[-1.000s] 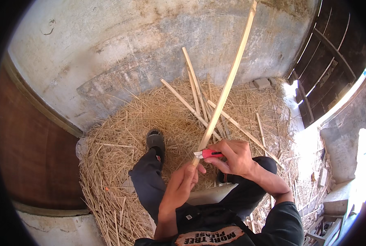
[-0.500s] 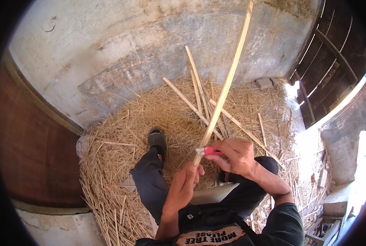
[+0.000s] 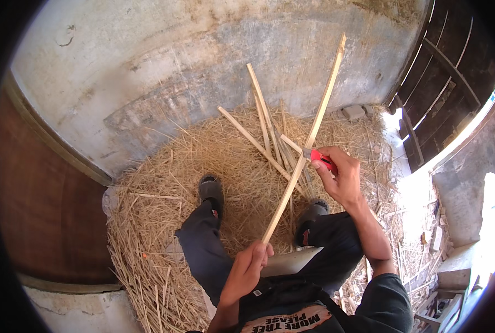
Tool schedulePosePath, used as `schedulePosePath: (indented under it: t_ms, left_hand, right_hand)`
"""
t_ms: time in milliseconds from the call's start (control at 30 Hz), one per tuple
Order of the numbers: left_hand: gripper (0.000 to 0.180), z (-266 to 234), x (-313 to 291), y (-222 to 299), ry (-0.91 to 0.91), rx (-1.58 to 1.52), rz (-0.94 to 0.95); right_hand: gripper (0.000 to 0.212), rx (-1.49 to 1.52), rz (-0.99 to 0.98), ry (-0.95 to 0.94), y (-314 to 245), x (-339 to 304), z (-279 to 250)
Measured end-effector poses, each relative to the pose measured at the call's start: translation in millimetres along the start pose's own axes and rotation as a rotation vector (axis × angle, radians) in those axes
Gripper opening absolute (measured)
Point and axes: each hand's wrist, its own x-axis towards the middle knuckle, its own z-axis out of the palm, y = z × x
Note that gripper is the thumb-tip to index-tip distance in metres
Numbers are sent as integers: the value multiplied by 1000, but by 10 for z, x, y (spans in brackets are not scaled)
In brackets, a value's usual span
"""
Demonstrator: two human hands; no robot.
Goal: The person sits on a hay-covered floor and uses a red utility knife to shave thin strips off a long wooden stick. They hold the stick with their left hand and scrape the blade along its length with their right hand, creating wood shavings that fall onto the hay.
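Observation:
A long, pale bamboo strip (image 3: 284, 206) slants away from me, its far end raised toward the wall. Its near end is in my left hand (image 3: 248, 268), whose fingers are closed around it in front of my lap. My right hand (image 3: 342, 173) grips a red utility knife (image 3: 323, 160). The knife's grey blade rests against the strip about midway along. Beyond the strip, several more pale strips (image 3: 246, 135) lie crossed in a loose pile on the shavings.
Straw-like shavings (image 3: 164, 166) cover the floor around my two dark shoes (image 3: 210, 190). A stained wall (image 3: 192, 72) rises ahead. A brown panel (image 3: 53, 194) stands at the left, dark slatted boards (image 3: 447, 72) at the right. Grey blocks (image 3: 354, 112) lie by the wall.
My right hand has moved the knife forward along the strip, away from my left hand. The strip's far end has come lower and closer. My left hand has shifted slightly toward me.

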Motion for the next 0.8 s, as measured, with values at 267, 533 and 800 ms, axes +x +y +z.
schedulePosePath:
  t_ms: [267, 533, 800]
  left_hand:
    - [40, -86, 31, 2, 12, -83, -50]
    - [39, -464, -217, -147, 35, 161, -41]
    - [53, -662, -371, -214, -107, -77, -437]
  right_hand:
    - [48, 449, 371, 6, 95, 74, -34]
    - [72, 382, 558, 126, 720, 404, -293]
    - [72, 796, 463, 158, 1163, 721, -377]
